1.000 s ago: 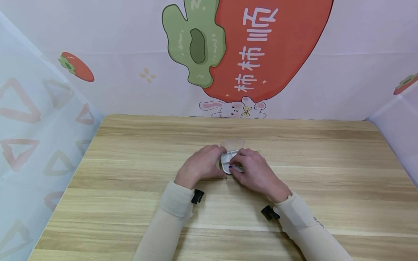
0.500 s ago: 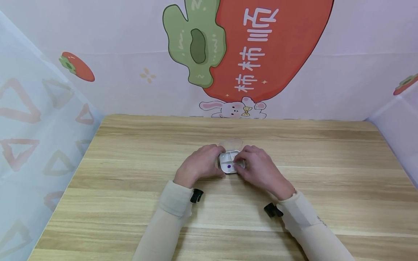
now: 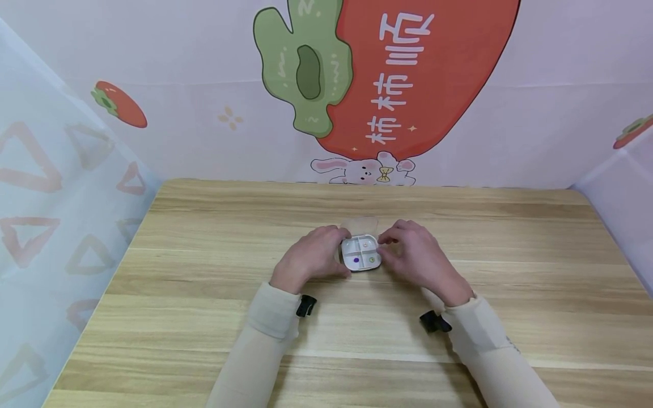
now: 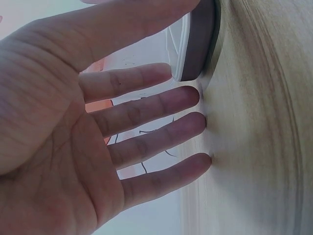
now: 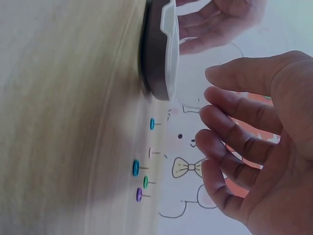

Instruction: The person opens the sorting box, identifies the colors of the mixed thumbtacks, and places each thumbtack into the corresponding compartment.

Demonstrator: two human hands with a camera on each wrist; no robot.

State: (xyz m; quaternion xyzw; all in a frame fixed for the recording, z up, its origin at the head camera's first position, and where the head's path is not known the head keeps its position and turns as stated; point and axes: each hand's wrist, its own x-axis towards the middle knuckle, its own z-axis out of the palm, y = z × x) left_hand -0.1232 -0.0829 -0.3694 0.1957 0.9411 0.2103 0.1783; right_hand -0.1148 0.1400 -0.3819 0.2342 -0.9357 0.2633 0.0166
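Observation:
A small pill box (image 3: 361, 270), white inside and dark outside, lies on the table with its clear lid (image 3: 363, 225) flipped back. Dividers split it into several compartments. A purple thumbtack (image 3: 356, 260) sits in the near left one, a yellowish one in the near right, a pale orange one in the far right. My left hand (image 3: 312, 256) holds the box's left side between thumb and index finger; its other fingertips rest on the table. Beside the box's right edge, my right hand (image 3: 417, 258) hovers with loosely bent fingers, thumb apart from them, holding nothing.
Several thumbtacks stand point up on the table beyond the box, among them a blue one (image 5: 136, 168), a green one (image 5: 145, 181) and a purple one (image 5: 139, 195). My right hand hides them in the head view. A printed cloth (image 3: 204, 130) borders the table's back edge.
My right hand released the purple thumbtack into the near left compartment, then moved right, off the box, uncovering the right compartments. My left hand and the box shifted very slightly left.

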